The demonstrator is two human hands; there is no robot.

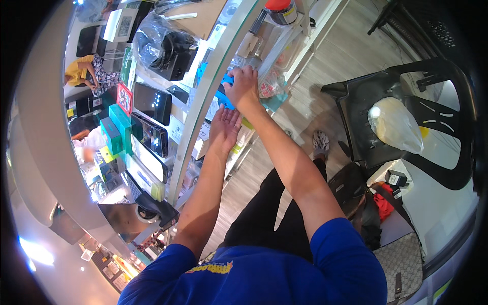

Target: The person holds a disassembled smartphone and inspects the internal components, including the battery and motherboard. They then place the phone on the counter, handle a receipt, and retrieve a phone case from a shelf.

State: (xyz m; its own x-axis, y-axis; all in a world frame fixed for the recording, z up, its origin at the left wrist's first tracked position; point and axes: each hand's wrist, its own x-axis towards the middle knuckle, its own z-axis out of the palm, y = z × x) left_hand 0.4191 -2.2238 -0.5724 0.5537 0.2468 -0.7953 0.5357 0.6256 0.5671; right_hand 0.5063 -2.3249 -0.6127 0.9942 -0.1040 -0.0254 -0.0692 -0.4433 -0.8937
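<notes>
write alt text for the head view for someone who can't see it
A person in a blue shirt reaches under a glass counter, right hand on a blue item, left hand open, palm up, just below. A black plastic chair holding a filled plastic bag stands to the right.

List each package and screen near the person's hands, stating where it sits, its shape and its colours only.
Blue package: flat, under the right hand.
Teal boxes: rectangular, left in the glass counter.
Dark phone screens: glossy rectangles beside those boxes.
Clear packets: right of the right hand.
</notes>
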